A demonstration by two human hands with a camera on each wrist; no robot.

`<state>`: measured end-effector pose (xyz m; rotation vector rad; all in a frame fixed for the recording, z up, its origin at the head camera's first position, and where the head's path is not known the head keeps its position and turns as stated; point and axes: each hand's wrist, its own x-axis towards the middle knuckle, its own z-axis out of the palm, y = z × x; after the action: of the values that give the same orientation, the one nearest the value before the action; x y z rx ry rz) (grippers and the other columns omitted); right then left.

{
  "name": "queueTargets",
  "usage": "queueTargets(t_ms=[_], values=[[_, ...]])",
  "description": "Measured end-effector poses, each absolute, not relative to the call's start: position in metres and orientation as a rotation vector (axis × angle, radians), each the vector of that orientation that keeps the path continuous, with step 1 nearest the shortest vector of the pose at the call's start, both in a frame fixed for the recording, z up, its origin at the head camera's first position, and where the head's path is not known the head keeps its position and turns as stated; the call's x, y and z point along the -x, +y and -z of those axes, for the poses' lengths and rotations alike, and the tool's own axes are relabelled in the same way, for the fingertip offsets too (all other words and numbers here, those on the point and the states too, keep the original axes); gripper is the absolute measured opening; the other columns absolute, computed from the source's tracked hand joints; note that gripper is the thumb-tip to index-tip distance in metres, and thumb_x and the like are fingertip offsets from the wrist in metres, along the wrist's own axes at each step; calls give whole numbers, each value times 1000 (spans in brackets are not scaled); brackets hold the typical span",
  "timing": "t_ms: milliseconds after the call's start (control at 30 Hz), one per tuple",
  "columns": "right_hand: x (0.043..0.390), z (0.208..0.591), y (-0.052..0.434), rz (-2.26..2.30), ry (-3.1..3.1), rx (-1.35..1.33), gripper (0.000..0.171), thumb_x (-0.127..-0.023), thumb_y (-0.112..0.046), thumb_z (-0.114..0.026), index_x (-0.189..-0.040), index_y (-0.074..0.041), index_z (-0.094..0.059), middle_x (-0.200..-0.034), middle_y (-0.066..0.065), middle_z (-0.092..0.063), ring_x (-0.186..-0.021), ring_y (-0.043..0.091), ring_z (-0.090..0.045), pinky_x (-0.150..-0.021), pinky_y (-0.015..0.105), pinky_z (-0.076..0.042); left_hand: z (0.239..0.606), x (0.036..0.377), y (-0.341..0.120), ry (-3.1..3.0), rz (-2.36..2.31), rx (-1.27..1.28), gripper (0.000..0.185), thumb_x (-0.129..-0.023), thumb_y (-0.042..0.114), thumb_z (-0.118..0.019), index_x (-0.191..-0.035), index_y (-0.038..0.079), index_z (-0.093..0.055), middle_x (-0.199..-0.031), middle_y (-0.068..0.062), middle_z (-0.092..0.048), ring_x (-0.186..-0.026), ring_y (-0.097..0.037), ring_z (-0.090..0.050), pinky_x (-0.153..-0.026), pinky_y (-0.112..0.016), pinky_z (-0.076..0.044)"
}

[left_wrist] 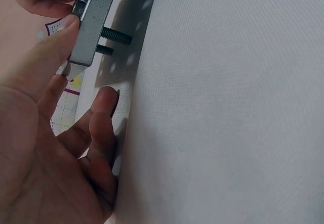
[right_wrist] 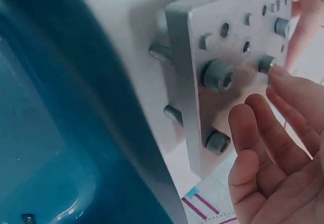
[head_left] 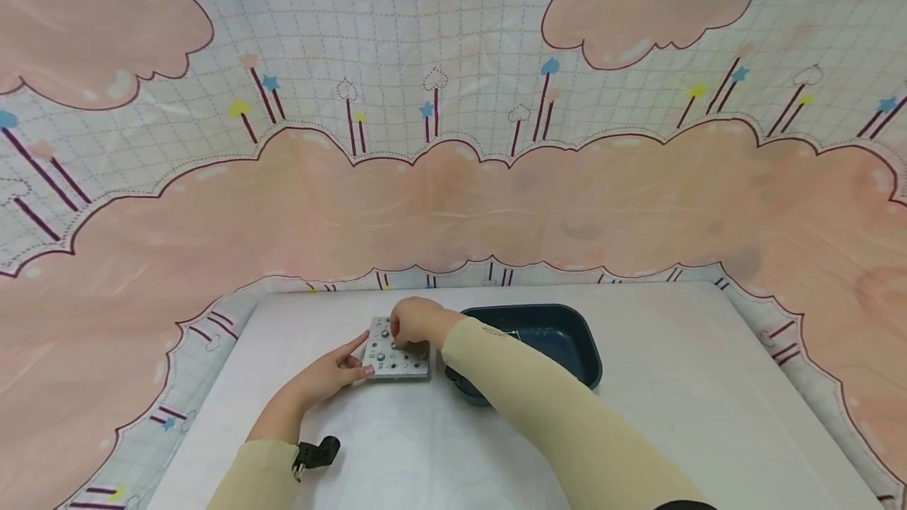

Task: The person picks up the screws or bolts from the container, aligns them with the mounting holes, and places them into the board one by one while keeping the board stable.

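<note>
A grey metal plate point(head_left: 401, 371) with several holes carries socket head screws, among them a large screw point(right_wrist: 218, 76); threaded shanks point(left_wrist: 116, 35) stick out underneath. My left hand point(head_left: 324, 378) grips the plate's left side, with the thumb at the near corner and the index finger along the edge. Over the plate, my right hand point(head_left: 420, 323) pinches a socket head screw point(right_wrist: 266, 63) between thumb and index finger; in the right wrist view its other fingers are loosely curled. The underside of the plate is mostly hidden in the head view.
A dark blue tray point(head_left: 594, 352) stands right of the plate, partly behind the right sleeve point(head_left: 524, 384). Inside it lies a small screw point(right_wrist: 29, 219). A white cloth point(head_left: 397, 447) covers the table, and a patterned curtain point(head_left: 453, 203) hangs behind.
</note>
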<state>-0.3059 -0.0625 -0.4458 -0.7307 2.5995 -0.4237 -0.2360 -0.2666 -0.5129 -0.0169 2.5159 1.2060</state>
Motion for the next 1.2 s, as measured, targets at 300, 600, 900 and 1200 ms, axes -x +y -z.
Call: queueTargets(t_ms=[300,600,900,1200], values=[[315,439,-48,542,2599,749,6,-90,-26,-75,-94,-22,-75,-89,-8,-63,-75,9,-58,-69,27,-46,514,238,-268,2525,-1185,23,85,-87,41,-75,-157,24,-31,-105,-6,-57,-89,-20,-50,-76,-34,-40],[322,426,-9,762,2501,819,19,-92,-21,-73,-109,-12,-76,-90,-5,-65,-79,17,-64,-68,28,-48,514,237,-269,2531,-1181,25,84,-88,41,-75,-157,24,-30,-108,-7,-56,-90,-20,-50,-77,-34,-40],[325,430,61,786,2525,808,17,-91,-22,-73,-106,-15,-77,-91,-5,-66,-79,12,-60,-72,28,-50,515,237,-266,2520,-1204,9,86,-86,40,-76,-157,24,-30,-107,-7,-56,-90,-20,-50,-77,-34,-40],[320,453,120,779,2538,864,17,-91,-19,-74,-104,-8,-77,-90,-8,-70,-80,4,-61,-75,26,-50,514,237,-268,2512,-1176,2,87,-87,41,-75,-158,25,-28,-108,-8,-55,-90,-20,-49,-76,-33,-39]])
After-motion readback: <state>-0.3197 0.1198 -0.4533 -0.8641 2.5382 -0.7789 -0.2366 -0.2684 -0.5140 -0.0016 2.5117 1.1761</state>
